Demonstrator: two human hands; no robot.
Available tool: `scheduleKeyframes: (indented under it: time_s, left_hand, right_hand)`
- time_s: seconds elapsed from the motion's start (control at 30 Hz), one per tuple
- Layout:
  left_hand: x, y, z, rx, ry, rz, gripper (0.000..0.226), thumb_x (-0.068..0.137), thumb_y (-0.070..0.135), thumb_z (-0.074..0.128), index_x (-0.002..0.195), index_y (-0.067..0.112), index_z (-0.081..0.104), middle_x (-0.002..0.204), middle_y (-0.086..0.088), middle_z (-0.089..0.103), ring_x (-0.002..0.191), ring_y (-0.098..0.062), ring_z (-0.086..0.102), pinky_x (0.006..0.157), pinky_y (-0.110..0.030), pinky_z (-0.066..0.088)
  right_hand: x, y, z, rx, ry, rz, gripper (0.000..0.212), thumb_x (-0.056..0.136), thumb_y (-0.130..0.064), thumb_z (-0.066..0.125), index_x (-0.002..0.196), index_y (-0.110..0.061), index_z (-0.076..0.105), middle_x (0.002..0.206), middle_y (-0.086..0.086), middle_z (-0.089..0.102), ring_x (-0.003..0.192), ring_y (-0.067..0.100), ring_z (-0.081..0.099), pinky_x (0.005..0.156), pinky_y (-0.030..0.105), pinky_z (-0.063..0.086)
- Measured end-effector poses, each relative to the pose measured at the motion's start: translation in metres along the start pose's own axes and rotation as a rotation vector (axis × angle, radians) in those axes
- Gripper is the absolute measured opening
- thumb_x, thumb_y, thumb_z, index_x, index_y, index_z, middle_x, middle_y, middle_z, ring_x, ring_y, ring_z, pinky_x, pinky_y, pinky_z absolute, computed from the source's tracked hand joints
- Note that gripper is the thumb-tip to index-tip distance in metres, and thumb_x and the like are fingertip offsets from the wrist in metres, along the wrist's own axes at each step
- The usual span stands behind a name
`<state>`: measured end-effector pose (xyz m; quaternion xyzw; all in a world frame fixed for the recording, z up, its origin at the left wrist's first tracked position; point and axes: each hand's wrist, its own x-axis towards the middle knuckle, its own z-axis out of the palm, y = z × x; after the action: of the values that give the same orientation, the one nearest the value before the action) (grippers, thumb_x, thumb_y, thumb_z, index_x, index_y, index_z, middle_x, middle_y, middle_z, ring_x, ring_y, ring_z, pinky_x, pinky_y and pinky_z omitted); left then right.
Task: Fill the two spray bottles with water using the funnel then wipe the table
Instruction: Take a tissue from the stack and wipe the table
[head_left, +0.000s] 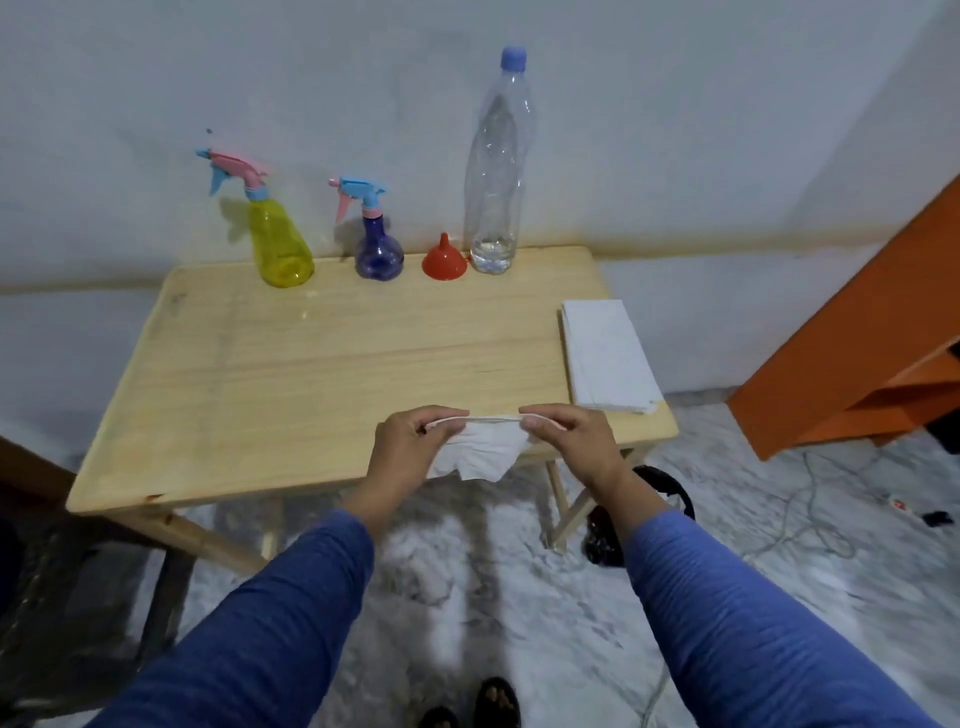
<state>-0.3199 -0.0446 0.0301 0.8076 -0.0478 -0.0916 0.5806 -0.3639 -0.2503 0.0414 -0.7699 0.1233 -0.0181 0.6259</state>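
Note:
A yellow spray bottle (278, 244) and a smaller blue spray bottle (378, 249) stand with their trigger heads on at the back of the wooden table (291, 374). A red funnel (444, 261) sits mouth down beside them. Right of it stands a tall clear water bottle (497, 166) with a blue cap and a little water at its bottom. My left hand (410, 447) and my right hand (569, 436) pinch the two upper corners of a crumpled white tissue (480, 452), stretched between them above the table's front edge.
A stack of white tissues (608, 358) lies at the table's right edge. An orange cabinet (872, 353) stands to the right. A black bag (608, 535), cables (800, 530) and my sandalled feet (483, 704) are on the marble floor. A wall runs right behind the table.

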Motion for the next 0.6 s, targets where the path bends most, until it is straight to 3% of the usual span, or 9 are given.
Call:
scheduleKeyframes:
  time_s: [0.23, 0.37, 0.6]
  left_hand:
    - [0.001, 0.042, 0.054, -0.044, -0.111, 0.098, 0.004, 0.081, 0.022, 0.071, 0.081, 0.024, 0.075, 0.079, 0.01, 0.072, 0.073, -0.004, 0.06, 0.063, -0.011, 0.043]
    - [-0.002, 0.061, 0.104, -0.036, -0.221, 0.118, 0.004, 0.08, 0.022, 0.072, 0.083, 0.021, 0.075, 0.079, 0.008, 0.071, 0.066, 0.003, 0.057, 0.061, -0.006, 0.041]
    - [0.005, 0.076, 0.224, 0.05, -0.383, 0.127, 0.007, 0.083, 0.02, 0.068, 0.088, 0.019, 0.074, 0.088, 0.007, 0.07, 0.08, -0.004, 0.057, 0.064, -0.001, 0.036]
  right_hand:
    - [-0.036, -0.011, -0.056, 0.044, 0.235, -0.003, 0.011, 0.077, -0.004, 0.073, 0.088, -0.005, 0.074, 0.071, -0.008, 0.071, 0.069, 0.002, 0.065, 0.071, 0.014, 0.049]
    - [-0.051, -0.005, -0.105, 0.037, 0.356, 0.035, 0.014, 0.08, 0.0, 0.069, 0.094, 0.002, 0.071, 0.058, -0.017, 0.066, 0.057, -0.009, 0.058, 0.056, 0.005, 0.042]
    - [-0.055, 0.04, -0.195, 0.002, 0.574, 0.147, 0.013, 0.08, -0.005, 0.07, 0.093, 0.0, 0.072, 0.079, 0.0, 0.067, 0.061, -0.01, 0.058, 0.058, 0.005, 0.043]
